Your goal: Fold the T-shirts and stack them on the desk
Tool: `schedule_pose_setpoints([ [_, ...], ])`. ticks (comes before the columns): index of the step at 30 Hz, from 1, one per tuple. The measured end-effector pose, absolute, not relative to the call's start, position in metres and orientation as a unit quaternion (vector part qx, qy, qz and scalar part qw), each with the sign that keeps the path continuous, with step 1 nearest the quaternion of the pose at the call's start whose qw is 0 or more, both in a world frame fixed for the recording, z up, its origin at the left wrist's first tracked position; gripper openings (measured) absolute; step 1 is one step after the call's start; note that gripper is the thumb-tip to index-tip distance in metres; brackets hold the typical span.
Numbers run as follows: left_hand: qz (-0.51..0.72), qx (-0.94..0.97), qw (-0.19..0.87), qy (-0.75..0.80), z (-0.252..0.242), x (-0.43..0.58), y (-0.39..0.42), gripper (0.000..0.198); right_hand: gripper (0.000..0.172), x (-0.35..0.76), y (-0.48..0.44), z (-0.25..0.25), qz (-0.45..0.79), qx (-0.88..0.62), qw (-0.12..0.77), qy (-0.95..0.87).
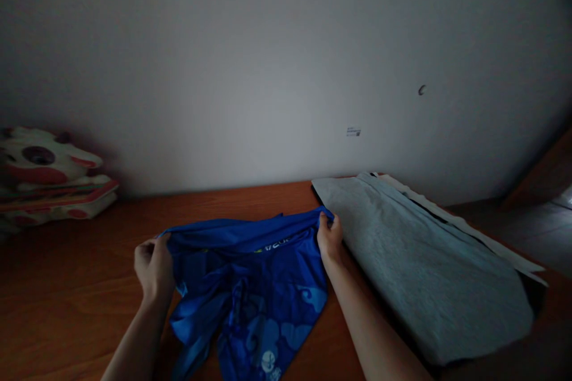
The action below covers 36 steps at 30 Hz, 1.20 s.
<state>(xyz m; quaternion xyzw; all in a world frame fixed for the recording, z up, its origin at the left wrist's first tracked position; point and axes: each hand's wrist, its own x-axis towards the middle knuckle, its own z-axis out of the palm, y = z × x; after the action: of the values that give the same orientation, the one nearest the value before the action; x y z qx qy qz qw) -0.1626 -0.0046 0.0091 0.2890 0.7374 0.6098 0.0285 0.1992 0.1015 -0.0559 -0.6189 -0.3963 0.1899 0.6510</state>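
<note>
A blue printed garment [250, 286] lies spread over the wooden table [67, 286] in front of me. My left hand [154, 265] is closed on the garment's upper left corner. My right hand [329, 237] pinches its upper right corner. The top edge of the fabric is stretched between the two hands, and the rest hangs crumpled toward me, with lighter blue cloud-like shapes printed on it.
A stack of folded clothes with a grey piece [424, 262] on top lies to the right, close to my right forearm. A white and red soft toy [49, 181] sits at the far left against the pale wall [268, 71].
</note>
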Motion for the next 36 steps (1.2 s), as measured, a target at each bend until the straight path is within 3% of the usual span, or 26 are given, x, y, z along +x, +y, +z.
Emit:
schedule_pose_setpoints([
  [3, 0.584, 0.303, -0.026, 0.753, 0.011, -0.149, -0.006, 0.028, 0.048, 0.198, 0.100, -0.055, 0.219, -0.609, 0.653, -0.393],
  [7, 0.492, 0.500, -0.127, 0.701, 0.013, -0.130, -0.011, 0.034, 0.043, 0.196, 0.094, -0.049, 0.278, -0.587, 0.642, -0.408],
  [12, 0.422, 0.667, 0.085, 0.608, 0.013, -0.101, -0.017, 0.038, 0.036, 0.176, 0.081, -0.036, 0.433, -0.500, 0.615, -0.430],
  [16, 0.355, 0.708, 0.267, 0.549, 0.014, -0.064, -0.028, 0.042, 0.032, 0.151, 0.062, -0.018, 0.623, -0.342, 0.584, -0.391],
  [20, 0.412, 0.668, 0.319, 0.532, 0.006, -0.042, -0.030, 0.069, 0.028, 0.138, 0.038, -0.001, 0.735, -0.240, 0.504, -0.386],
  [22, 0.448, 0.631, 0.343, 0.533, 0.000, -0.042, -0.024, 0.069, 0.024, 0.135, 0.030, 0.003, 0.754, -0.218, 0.441, -0.436],
  [24, 0.454, 0.623, 0.357, 0.528, -0.003, -0.047, -0.018, 0.057, 0.025, 0.135, 0.028, 0.001, 0.747, -0.208, 0.397, -0.491],
  [26, 0.460, 0.615, 0.357, 0.532, -0.003, -0.053, -0.013, 0.048, 0.026, 0.136, 0.032, -0.004, 0.692, -0.242, 0.411, -0.542],
  [31, 0.523, 0.490, 0.336, 0.610, 0.002, -0.066, -0.010, 0.048, 0.030, 0.147, 0.047, -0.020, 0.361, -0.397, 0.546, -0.644],
  [33, 0.527, 0.474, 0.325, 0.626, 0.004, -0.069, -0.011, 0.041, 0.048, 0.151, 0.046, -0.024, 0.294, -0.400, 0.531, -0.687],
  [36, 0.521, 0.467, 0.340, 0.628, 0.005, -0.068, -0.013, 0.039, 0.091, 0.149, 0.037, -0.026, 0.300, -0.374, 0.453, -0.752],
])
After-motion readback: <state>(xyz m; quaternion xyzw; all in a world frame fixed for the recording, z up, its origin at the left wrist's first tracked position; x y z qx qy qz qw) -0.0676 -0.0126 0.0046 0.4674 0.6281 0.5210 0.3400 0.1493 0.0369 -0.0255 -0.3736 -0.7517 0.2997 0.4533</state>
